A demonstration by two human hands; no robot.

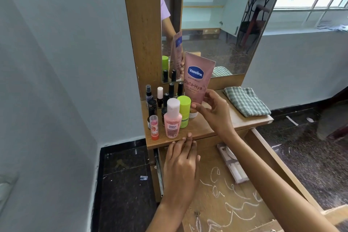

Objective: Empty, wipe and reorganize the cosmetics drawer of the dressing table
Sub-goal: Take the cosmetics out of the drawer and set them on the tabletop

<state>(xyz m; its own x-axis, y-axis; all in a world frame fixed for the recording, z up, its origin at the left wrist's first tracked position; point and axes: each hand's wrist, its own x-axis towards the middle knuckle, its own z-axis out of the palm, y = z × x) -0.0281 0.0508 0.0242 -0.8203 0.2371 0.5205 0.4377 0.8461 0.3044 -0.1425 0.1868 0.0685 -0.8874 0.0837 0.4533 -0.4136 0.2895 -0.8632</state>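
Pink lotion tube [197, 79] stands cap-down on the tabletop [216, 124], right hand [212, 111] grip clamped on it, left hand [181, 164] flat, fingers relaxed, at six o'clock.

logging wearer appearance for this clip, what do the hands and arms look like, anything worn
Both hands, left and right, are bare: no gloves, rings, watch or bracelets visible. The forearms are bare too. The mirror reflection shows a short lilac sleeve on the upper arm.

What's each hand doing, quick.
Left hand: open, fingertips on the shelf edge.
Right hand: holding the Vaseline tube.
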